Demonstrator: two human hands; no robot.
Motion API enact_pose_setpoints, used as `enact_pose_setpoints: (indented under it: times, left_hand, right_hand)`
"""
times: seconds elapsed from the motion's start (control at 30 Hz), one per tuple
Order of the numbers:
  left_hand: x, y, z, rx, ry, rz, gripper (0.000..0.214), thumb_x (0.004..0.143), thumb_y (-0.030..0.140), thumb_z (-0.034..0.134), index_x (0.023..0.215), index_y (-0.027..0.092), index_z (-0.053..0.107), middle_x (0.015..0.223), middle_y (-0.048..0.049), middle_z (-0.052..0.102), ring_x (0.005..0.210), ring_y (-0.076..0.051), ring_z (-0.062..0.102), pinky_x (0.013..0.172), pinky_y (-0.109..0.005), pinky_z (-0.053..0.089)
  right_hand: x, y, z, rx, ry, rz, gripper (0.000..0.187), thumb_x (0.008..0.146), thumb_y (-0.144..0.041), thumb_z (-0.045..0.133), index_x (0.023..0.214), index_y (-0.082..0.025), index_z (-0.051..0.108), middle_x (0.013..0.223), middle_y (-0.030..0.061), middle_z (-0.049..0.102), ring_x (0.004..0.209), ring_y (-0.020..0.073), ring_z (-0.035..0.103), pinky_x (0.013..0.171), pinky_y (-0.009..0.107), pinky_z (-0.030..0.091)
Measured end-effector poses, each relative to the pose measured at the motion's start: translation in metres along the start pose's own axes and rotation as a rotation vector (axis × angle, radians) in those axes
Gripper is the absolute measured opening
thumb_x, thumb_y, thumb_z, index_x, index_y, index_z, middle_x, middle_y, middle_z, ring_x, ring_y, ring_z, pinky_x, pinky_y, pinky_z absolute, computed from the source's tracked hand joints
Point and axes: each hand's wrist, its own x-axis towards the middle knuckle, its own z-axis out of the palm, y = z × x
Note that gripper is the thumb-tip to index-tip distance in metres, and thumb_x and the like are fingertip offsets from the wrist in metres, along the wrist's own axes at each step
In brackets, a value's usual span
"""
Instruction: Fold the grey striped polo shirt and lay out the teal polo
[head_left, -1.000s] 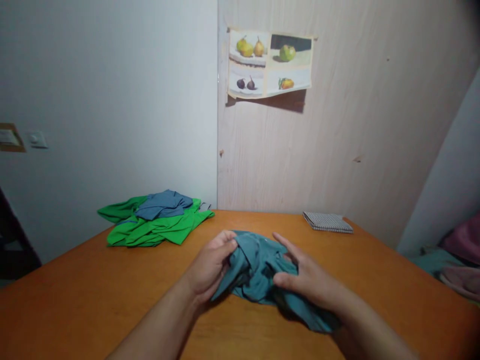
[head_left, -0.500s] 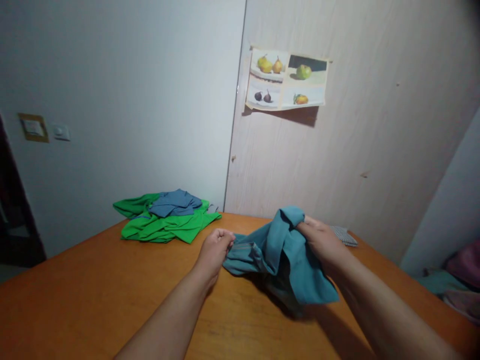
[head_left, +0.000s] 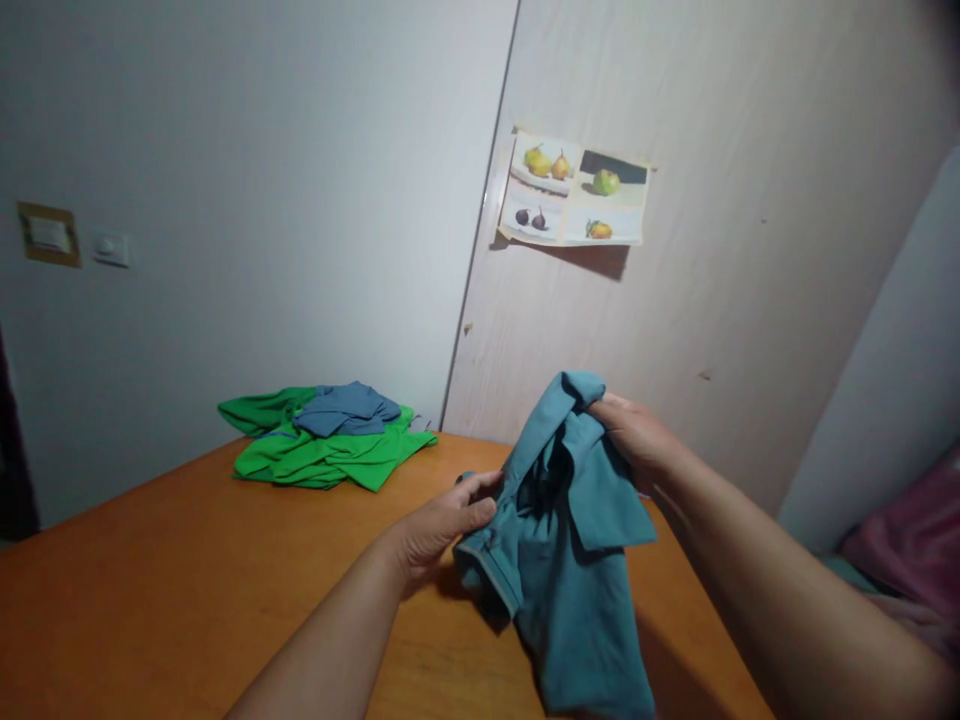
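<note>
A teal cloth garment hangs bunched over the table, its lower part spilling down toward the near edge. My right hand is closed on its upper folds and holds them raised. On the other side my left hand has its thumb and fingers around a fold near a seamed edge; its fingertips are partly hidden by cloth. Which garment it is, I cannot tell from the folds.
On the orange-brown table, a heap of bright green cloth with a blue-grey cloth on top lies at the back left. Behind stand a pale wall and a wooden panel bearing a fruit picture. Pink fabric is at far right.
The right hand has lifted its part of the garment slightly, and more cloth now hangs down in front. My left hand has shifted its hold nearer the middle of the garment.
</note>
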Motion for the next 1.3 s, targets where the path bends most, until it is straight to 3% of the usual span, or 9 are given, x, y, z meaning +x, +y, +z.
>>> enact_pose_setpoints:
  times: [0.1, 0.2, 0.3, 0.37, 0.5, 0.67, 0.87, 1.13, 1.3]
  left_hand:
    - [-0.001, -0.010, 0.002, 0.045, -0.132, -0.117, 0.071, 0.064, 0.040, 0.089, 0.129, 0.028, 0.062, 0.108, -0.0103, 0.071, 0.093, -0.027, 0.070, 0.078, -0.037, 0.054]
    - [0.010, -0.024, -0.004, 0.176, -0.066, -0.107, 0.037, 0.068, 0.034, 0.083, 0.101, 0.019, 0.072, 0.090, -0.0081, 0.072, 0.075, -0.022, 0.068, 0.068, -0.032, 0.051]
    - [0.028, -0.028, -0.023, 0.255, 0.203, 0.036, 0.019, 0.071, 0.033, 0.072, 0.078, 0.016, 0.069, 0.074, -0.0045, 0.069, 0.062, -0.018, 0.062, 0.059, -0.028, 0.047]
    - [0.037, -0.024, -0.042, 0.297, 0.550, 0.190, 0.013, 0.067, 0.029, 0.067, 0.073, 0.017, 0.067, 0.067, -0.0010, 0.065, 0.058, -0.017, 0.058, 0.057, -0.026, 0.044]
    - [0.043, -0.008, -0.082, 0.303, 0.857, 0.288, 0.012, 0.068, 0.031, 0.061, 0.071, 0.020, 0.060, 0.059, 0.0039, 0.055, 0.056, -0.014, 0.049, 0.055, -0.024, 0.037]
    - [0.042, -0.004, -0.105, 0.291, 1.007, 0.341, 0.019, 0.069, 0.039, 0.062, 0.075, 0.020, 0.060, 0.062, 0.0034, 0.056, 0.057, -0.015, 0.047, 0.057, -0.025, 0.037]
    - [0.043, -0.008, -0.107, 0.365, 1.030, 0.359, 0.019, 0.071, 0.039, 0.061, 0.077, 0.021, 0.062, 0.062, 0.0020, 0.059, 0.064, -0.019, 0.054, 0.062, -0.026, 0.041]
    - [0.029, 0.000, -0.100, 0.610, 1.060, 0.374, 0.010, 0.076, 0.035, 0.065, 0.074, 0.025, 0.065, 0.082, -0.0056, 0.067, 0.090, -0.028, 0.061, 0.074, -0.031, 0.042]
    - [0.021, 0.010, -0.083, 1.215, 1.117, 0.204, 0.022, 0.088, 0.030, 0.051, 0.101, 0.027, 0.068, 0.113, -0.0105, 0.067, 0.108, -0.033, 0.060, 0.090, -0.044, 0.042]
  right_hand:
    - [0.001, 0.012, 0.001, -0.026, -0.037, 0.038, 0.031, 0.074, -0.039, 0.080, 0.096, -0.021, 0.067, 0.074, 0.0026, 0.075, 0.061, 0.0194, 0.069, 0.059, 0.030, 0.057]
    - [0.000, 0.021, -0.005, -0.163, -0.122, 0.063, 0.040, 0.073, -0.043, 0.080, 0.103, -0.020, 0.066, 0.078, 0.0028, 0.075, 0.066, 0.0184, 0.069, 0.063, 0.030, 0.057]
    - [-0.005, 0.030, -0.025, -0.429, -0.298, 0.141, 0.061, 0.069, -0.044, 0.084, 0.121, -0.021, 0.063, 0.094, 0.0058, 0.075, 0.079, 0.0203, 0.071, 0.071, 0.031, 0.056]
    - [-0.008, 0.036, -0.045, -0.687, -0.365, 0.155, 0.072, 0.064, -0.042, 0.087, 0.128, -0.022, 0.062, 0.105, 0.0080, 0.074, 0.093, 0.0228, 0.070, 0.081, 0.032, 0.055]
    - [-0.013, 0.049, -0.091, -1.168, -0.419, 0.099, 0.047, 0.061, -0.030, 0.080, 0.107, -0.025, 0.074, 0.095, 0.0038, 0.075, 0.089, 0.0239, 0.068, 0.076, 0.030, 0.050]
    - [-0.012, 0.057, -0.139, -1.408, -0.134, 0.125, 0.018, 0.067, -0.024, 0.064, 0.082, -0.021, 0.074, 0.076, 0.0033, 0.072, 0.075, 0.0212, 0.066, 0.063, 0.027, 0.043]
    - [-0.014, 0.067, -0.168, -1.485, 0.139, 0.159, 0.022, 0.078, -0.035, 0.057, 0.083, -0.022, 0.074, 0.082, 0.0092, 0.073, 0.079, 0.0267, 0.068, 0.066, 0.032, 0.044]
    - [-0.019, 0.092, -0.175, -1.112, 0.313, 0.120, 0.027, 0.079, -0.044, 0.060, 0.087, -0.023, 0.074, 0.079, 0.0083, 0.073, 0.074, 0.0246, 0.066, 0.059, 0.030, 0.046]
    - [-0.024, 0.104, -0.171, -0.896, 0.405, 0.203, 0.029, 0.077, -0.046, 0.060, 0.083, -0.019, 0.070, 0.069, 0.0052, 0.067, 0.064, 0.0197, 0.061, 0.052, 0.026, 0.045]
